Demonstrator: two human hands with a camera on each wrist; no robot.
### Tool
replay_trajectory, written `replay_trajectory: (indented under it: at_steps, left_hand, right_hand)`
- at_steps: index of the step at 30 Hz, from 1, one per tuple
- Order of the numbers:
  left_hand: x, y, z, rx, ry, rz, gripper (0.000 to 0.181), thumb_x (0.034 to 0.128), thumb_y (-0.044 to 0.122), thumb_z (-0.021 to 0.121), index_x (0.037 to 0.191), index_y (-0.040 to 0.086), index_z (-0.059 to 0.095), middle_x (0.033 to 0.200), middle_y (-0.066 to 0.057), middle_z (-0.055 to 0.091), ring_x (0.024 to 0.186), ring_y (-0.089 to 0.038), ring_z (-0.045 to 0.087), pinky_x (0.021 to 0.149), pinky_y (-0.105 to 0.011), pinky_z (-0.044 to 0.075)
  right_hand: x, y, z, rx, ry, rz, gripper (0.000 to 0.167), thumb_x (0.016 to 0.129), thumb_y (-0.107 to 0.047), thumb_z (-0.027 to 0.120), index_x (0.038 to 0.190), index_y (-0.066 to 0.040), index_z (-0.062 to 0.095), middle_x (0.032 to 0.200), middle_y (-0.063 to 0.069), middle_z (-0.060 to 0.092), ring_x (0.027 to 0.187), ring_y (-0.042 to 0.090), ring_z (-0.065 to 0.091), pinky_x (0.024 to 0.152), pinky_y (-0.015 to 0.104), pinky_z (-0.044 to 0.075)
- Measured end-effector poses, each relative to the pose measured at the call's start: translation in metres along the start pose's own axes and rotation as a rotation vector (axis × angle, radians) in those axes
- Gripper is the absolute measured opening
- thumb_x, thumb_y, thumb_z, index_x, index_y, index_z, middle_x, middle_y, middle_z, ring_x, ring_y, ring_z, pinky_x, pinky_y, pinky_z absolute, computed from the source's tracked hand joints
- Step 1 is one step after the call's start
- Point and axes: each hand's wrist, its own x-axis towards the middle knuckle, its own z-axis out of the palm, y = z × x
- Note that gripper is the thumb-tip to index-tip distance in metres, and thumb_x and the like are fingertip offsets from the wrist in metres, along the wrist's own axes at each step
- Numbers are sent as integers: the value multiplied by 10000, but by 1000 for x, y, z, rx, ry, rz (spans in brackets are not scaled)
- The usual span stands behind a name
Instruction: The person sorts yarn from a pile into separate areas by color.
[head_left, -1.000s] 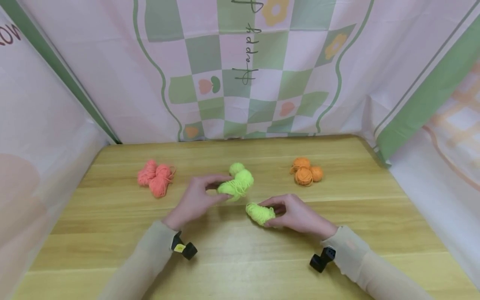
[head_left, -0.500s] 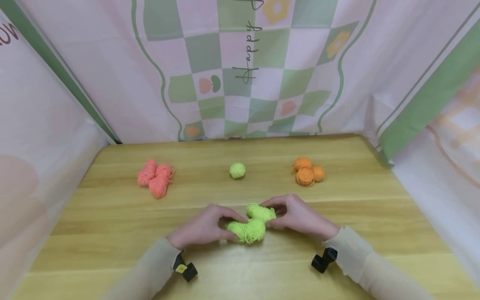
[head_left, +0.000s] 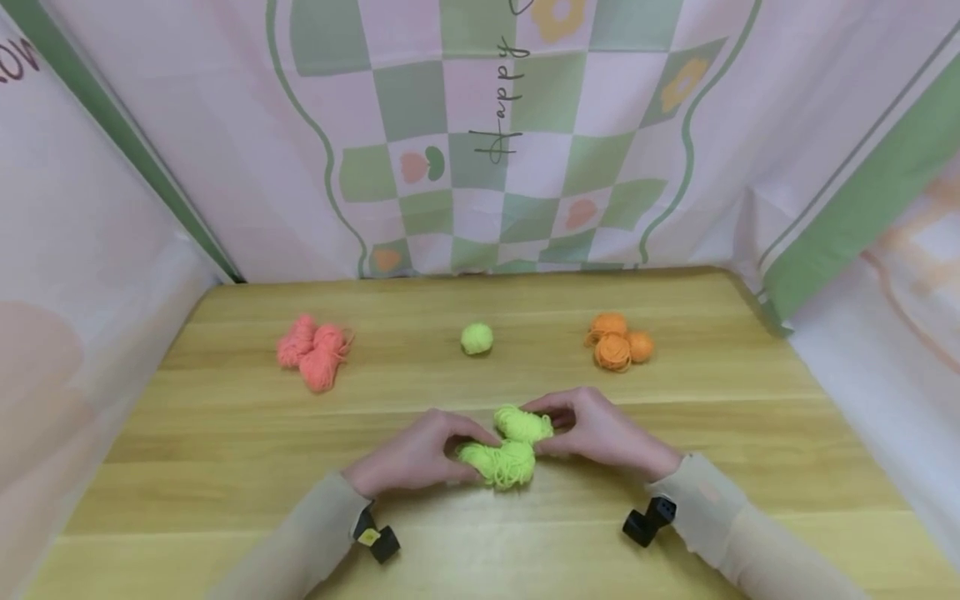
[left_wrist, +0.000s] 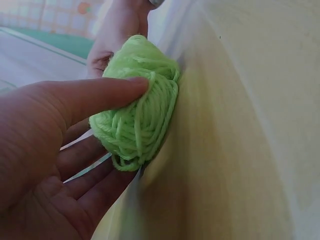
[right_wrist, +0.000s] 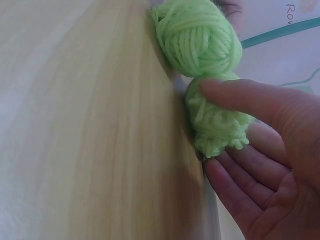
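Two bright yellow-green yarn skeins lie against each other in the middle of the table. My left hand holds the nearer skein, with the thumb across its strands in the left wrist view. Just behind it, my right hand grips the farther skein between thumb and fingers. In the right wrist view this skein touches the left hand's larger-looking one. A small round green yarn ball sits alone farther back.
Several orange yarn balls cluster at the back right. A group of pink yarn skeins lies at the back left. Printed cloth hangs behind the table and along both sides.
My left hand has brought its green skein from beside the small ball toward the front, up against the right hand's skein. The right hand has stayed nearly still.
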Motion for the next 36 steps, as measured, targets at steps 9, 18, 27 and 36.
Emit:
replay_trajectory:
  at_steps: [9, 18, 27, 36]
  left_hand:
    - [-1, 3, -22, -75, 127, -24, 573, 769, 356, 906, 1257, 126, 712, 1224, 21, 704, 1106, -156, 643, 1009, -347, 490]
    - [8, -5, -55, -75, 344, -129, 602, 821, 415, 860, 1339, 175, 670, 1289, 99, 659, 1200, -174, 593, 1039, -488, 466]
    - [24, -12, -72, -114, 467, -128, 617, 836, 388, 855, 1381, 201, 636, 1333, 84, 634, 1233, -206, 569, 1058, -526, 445]
    - [40, -21, -90, -143, 514, -122, 638, 824, 398, 863, 1387, 215, 626, 1382, -30, 616, 1241, -245, 574, 1067, -502, 444]
  right_hand:
    - [3, -3, -2, 15, -14, -1, 527, 793, -251, 891, 1259, -82, 711, 1197, 55, 714, 991, 175, 690, 866, 302, 572]
    - [2, -4, -2, 2, -16, 8, 533, 790, -251, 890, 1259, -74, 710, 1200, 71, 711, 985, 178, 687, 869, 319, 575]
    - [1, -4, -1, 13, -16, 23, 554, 781, -248, 897, 1264, -59, 703, 1207, 82, 709, 998, 186, 692, 880, 309, 568]
    - [1, -5, -2, 7, -10, 28, 554, 782, -249, 896, 1264, -58, 703, 1206, 89, 709, 997, 193, 690, 880, 332, 573]
